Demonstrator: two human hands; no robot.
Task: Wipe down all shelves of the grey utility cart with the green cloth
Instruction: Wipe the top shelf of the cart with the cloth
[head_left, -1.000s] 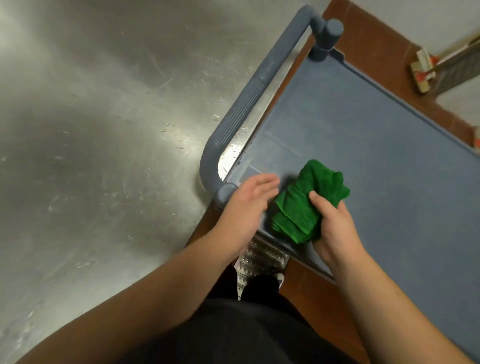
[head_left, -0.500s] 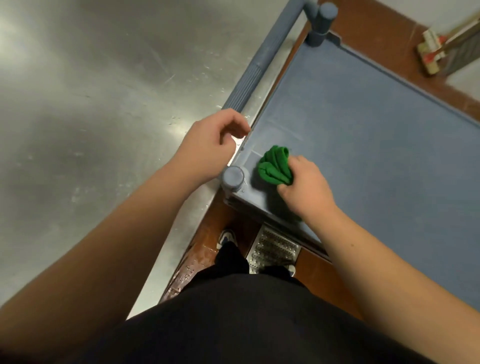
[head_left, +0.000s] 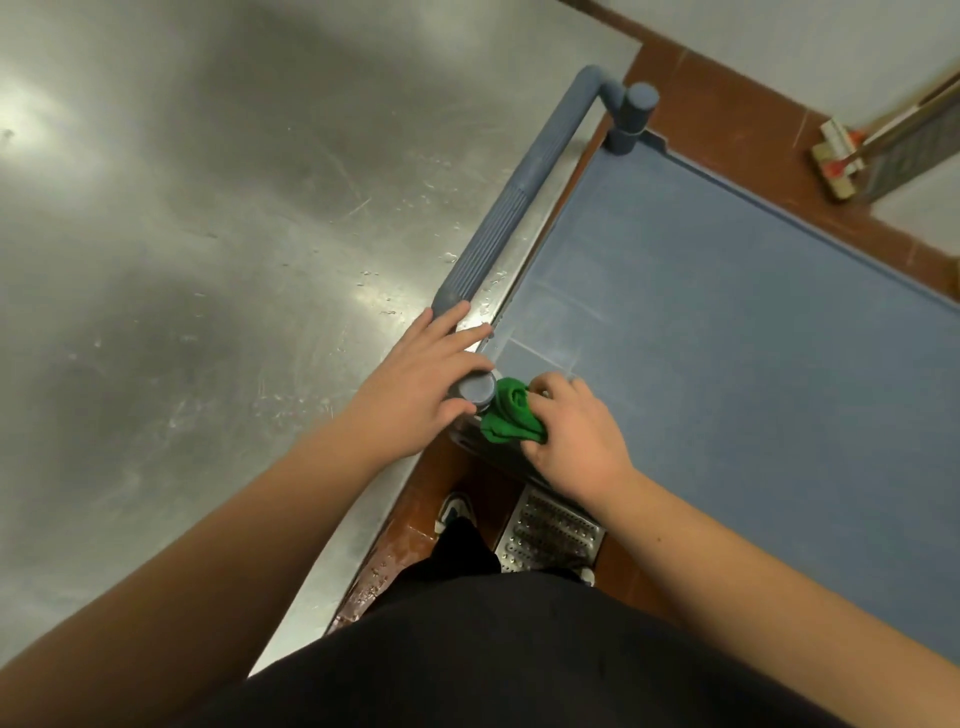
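Head: broom (head_left: 852, 156) (far corner) beyond cart (head_left: 727, 364).

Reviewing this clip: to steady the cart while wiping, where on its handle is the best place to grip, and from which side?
Grip the ribbed sleeve of the handle, coming from the steel counter side, fingers wrapping over the bar. The ribs look made for grip, and the left hand now rests only at the corner post. The right hand holds the green cloth.

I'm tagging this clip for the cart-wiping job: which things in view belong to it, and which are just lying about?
Belongs to the job:
green cloth, bunched in the right hand
grey cart's top shelf
cart handle, under the left hand

Just lying about:
steel counter
broom
floor drain grate
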